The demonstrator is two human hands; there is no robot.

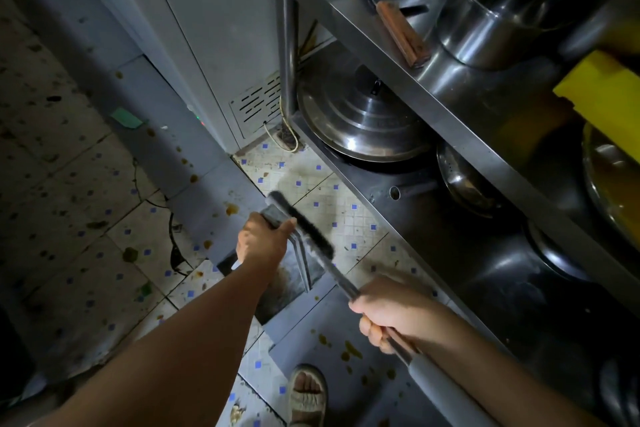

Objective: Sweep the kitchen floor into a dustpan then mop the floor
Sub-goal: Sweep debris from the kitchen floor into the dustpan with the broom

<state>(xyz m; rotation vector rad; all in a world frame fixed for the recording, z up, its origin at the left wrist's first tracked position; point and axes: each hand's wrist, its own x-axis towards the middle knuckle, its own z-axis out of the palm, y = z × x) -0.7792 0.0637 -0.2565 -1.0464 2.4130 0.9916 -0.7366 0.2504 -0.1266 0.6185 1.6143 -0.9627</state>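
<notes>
Dustpan (pixel 294 282) sits low on the tiled floor (pixel 332 215) just beside the steel rack (pixel 467 121), tipped up by its handle, which the left hand (pixel 259 243) grips with fingers curled round it. The right hand (pixel 391 317) wraps round the broom (pixel 304 225) shaft, the brush head hovering above the pan's mouth. A good sweep would likely need the pan's lip pressed flat to the tiles and short strokes drawn toward it. Debris already lies in the pan. Stains and scraps dot the grey ledge (pixel 207 191); a large pot lid (pixel 356 118) leans on the rack's lower shelf, crowding the broom's reach. A sandalled foot (pixel 306 395) stands near the pan.
</notes>
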